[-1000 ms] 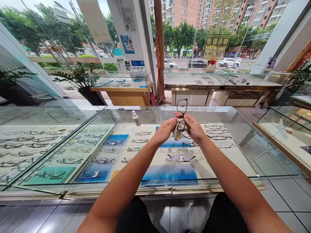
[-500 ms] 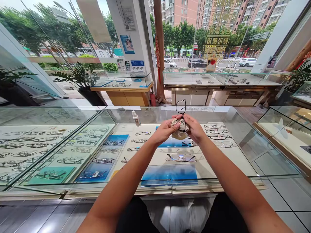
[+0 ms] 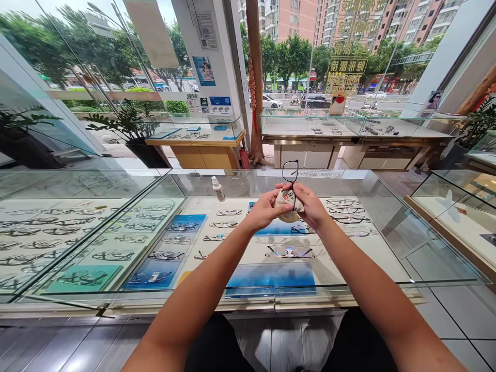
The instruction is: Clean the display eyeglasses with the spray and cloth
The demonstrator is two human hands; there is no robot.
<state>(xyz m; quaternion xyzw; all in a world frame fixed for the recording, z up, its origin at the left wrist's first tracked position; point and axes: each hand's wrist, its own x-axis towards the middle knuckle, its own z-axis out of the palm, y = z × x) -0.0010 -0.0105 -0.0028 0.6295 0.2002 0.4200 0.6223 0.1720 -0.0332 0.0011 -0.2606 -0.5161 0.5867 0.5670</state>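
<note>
Black-framed eyeglasses (image 3: 290, 171) are held up over the glass counter, one lens rim pointing upward and the other covered by a cloth. My left hand (image 3: 267, 211) is closed on the pale cleaning cloth (image 3: 289, 199), which has red and dark print and is wrapped about the lower lens. My right hand (image 3: 309, 205) pinches the eyeglasses near the bridge from the right side. The hidden lens and the fingers behind the cloth cannot be made out. A white spray bottle (image 3: 217, 189) stands on the counter to the left of my hands.
Beneath the glass counter top (image 3: 248, 181) lie rows of spectacles, among them a thin-rimmed pair (image 3: 290, 251). A second showcase with frames (image 3: 50, 222) adjoins at the left. Further showcases (image 3: 310, 126), a potted plant (image 3: 135, 134) and a wooden post (image 3: 254, 82) stand beyond.
The cloth has shifted between my fingers, so more of its red print shows. My left thumb has moved slightly across it. The eyeglasses stay in nearly the same place.
</note>
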